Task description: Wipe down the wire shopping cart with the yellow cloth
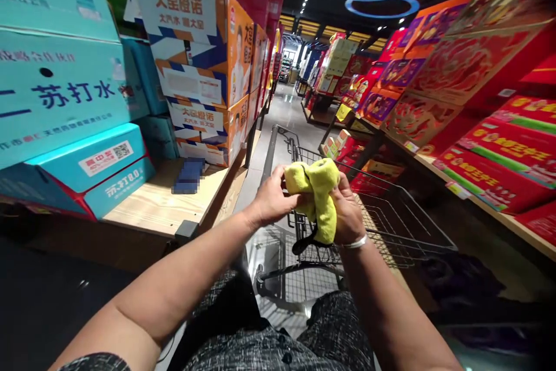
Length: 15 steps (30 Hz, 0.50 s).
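A yellow-green cloth [325, 200], bunched and folded, is held up between both hands above the shopping cart [391, 186]. My left hand [275, 196] grips its left side, the thumb lying across the front. On the right edge of the cloth, my right hand [348, 215] is closed, with part of its fingers hidden behind the fabric. A white band circles my right wrist. The cart's black handle shows partly below the cloth, and its wire basket stretches away to the right.
At left, a wooden shelf [143, 206] bears blue cartons [56, 81], orange-and-white cartons [195, 70] and a pixelated dark blue object [189, 175]. Red gift boxes [499, 157] line the right shelf. Between the shelves, a tiled aisle [284, 99] runs ahead.
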Each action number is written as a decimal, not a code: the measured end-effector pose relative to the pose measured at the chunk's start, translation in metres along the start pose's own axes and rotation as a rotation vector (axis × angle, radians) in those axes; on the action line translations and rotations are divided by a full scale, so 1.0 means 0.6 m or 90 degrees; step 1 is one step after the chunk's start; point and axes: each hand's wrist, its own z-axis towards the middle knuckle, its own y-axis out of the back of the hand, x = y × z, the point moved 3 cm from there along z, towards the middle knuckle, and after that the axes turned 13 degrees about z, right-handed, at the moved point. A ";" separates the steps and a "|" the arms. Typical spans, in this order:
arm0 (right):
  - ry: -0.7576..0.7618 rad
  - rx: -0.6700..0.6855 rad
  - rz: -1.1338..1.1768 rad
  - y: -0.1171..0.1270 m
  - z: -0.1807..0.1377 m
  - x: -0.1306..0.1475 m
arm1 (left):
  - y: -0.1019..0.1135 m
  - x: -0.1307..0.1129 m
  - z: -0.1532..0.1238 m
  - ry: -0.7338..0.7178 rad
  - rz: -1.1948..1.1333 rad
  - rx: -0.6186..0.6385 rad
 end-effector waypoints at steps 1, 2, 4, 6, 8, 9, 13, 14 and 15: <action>-0.004 -0.010 0.004 -0.009 -0.009 -0.002 | 0.003 0.003 -0.015 0.014 -0.029 -0.023; -0.008 -0.021 0.002 -0.016 -0.018 -0.006 | 0.006 0.007 -0.030 0.027 -0.043 -0.045; -0.009 -0.029 -0.041 -0.028 -0.035 -0.016 | 0.014 0.014 -0.055 0.049 -0.038 -0.078; 0.016 -0.007 -0.132 -0.041 -0.048 -0.025 | 0.026 0.022 -0.072 0.078 -0.015 -0.107; 0.063 0.040 -0.232 -0.058 -0.057 -0.031 | 0.038 0.031 -0.081 0.108 -0.002 -0.133; 0.081 0.064 -0.278 -0.067 -0.059 -0.034 | 0.044 0.036 -0.083 0.117 -0.004 -0.143; 0.103 0.102 -0.389 -0.097 -0.055 -0.042 | 0.067 0.057 -0.084 0.115 -0.067 -0.158; 0.119 0.093 -0.410 -0.103 -0.051 -0.043 | 0.072 0.062 -0.085 0.113 -0.085 -0.156; 0.150 0.079 -0.436 -0.109 -0.046 -0.042 | 0.077 0.068 -0.088 0.112 -0.095 -0.155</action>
